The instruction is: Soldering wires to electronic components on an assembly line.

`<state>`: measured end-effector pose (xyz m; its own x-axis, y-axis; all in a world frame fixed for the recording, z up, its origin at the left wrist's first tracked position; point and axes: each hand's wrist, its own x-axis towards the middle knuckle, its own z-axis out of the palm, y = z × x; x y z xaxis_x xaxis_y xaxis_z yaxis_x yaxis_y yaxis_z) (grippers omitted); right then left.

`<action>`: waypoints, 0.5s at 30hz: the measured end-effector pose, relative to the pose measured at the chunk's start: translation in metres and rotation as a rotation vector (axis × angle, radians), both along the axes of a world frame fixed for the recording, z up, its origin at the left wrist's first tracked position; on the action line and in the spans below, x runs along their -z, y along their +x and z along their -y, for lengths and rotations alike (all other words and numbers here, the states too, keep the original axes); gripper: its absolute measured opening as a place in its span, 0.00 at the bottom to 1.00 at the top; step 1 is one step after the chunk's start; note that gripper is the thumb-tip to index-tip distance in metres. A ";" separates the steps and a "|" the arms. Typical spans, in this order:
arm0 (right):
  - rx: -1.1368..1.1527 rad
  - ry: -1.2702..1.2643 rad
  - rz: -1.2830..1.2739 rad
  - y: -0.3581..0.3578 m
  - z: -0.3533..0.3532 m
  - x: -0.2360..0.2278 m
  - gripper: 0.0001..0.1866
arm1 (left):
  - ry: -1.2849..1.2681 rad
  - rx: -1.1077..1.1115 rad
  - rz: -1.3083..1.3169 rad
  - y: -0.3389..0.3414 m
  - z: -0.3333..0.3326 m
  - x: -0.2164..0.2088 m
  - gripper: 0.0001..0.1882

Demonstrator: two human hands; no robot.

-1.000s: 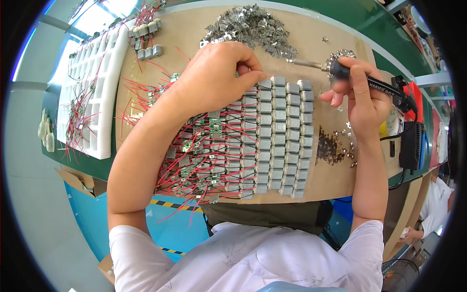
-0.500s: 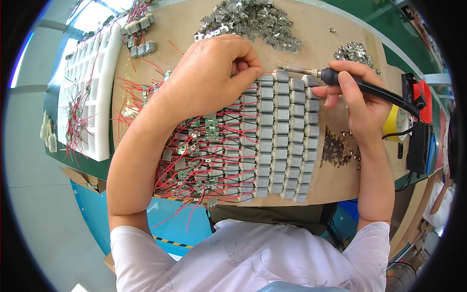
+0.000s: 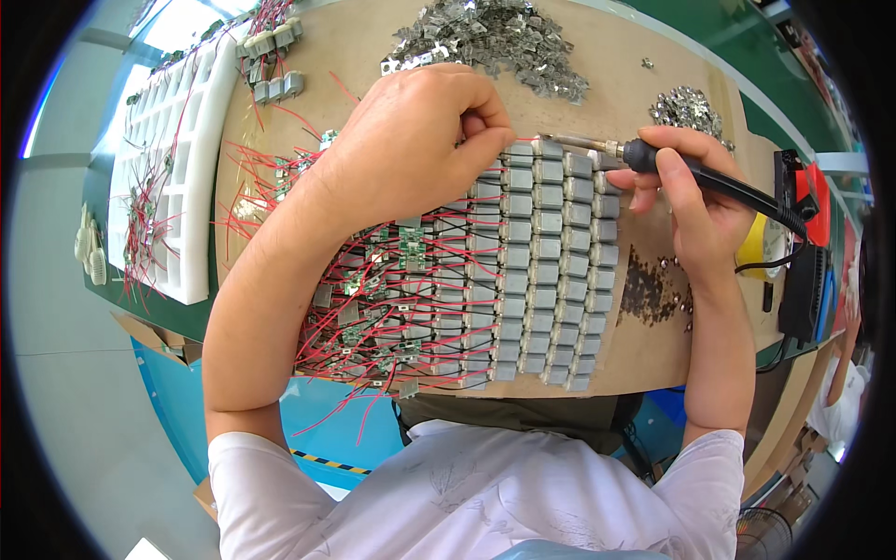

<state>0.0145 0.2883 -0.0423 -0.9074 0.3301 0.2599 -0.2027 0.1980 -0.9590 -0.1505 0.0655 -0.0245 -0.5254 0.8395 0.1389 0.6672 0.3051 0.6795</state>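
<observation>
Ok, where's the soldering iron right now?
Right of centre in the head view: the soldering iron is in the right hand, its tip near the upper edge of the grey blocks.

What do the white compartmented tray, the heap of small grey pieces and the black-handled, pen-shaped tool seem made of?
White compartmented tray: probably plastic foam, judging by its thick, matt walls.
Heap of small grey pieces: likely thin sheet metal, as flat faces glint.
Black-handled, pen-shaped tool: dull black grip, perhaps plastic or rubber; silvery shaft, apparently metal from its shine.
</observation>
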 end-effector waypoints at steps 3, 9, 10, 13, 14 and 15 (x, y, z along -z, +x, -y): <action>0.005 0.005 0.008 0.000 0.000 -0.001 0.10 | 0.005 -0.002 0.006 0.000 0.000 0.001 0.08; -0.014 0.017 0.000 0.001 -0.001 0.000 0.10 | 0.004 0.002 -0.004 -0.001 -0.001 0.002 0.08; -0.015 0.018 0.000 0.001 -0.001 0.000 0.10 | 0.004 0.001 -0.005 -0.001 -0.001 0.002 0.08; -0.013 0.019 0.005 0.001 -0.001 -0.001 0.10 | 0.007 0.002 -0.017 0.000 0.000 0.002 0.08; -0.010 0.019 0.009 0.000 0.000 -0.001 0.10 | 0.004 0.000 -0.012 0.000 0.000 0.001 0.08; -0.008 0.019 0.012 0.000 0.000 -0.001 0.10 | 0.001 -0.002 -0.007 0.000 0.000 0.001 0.08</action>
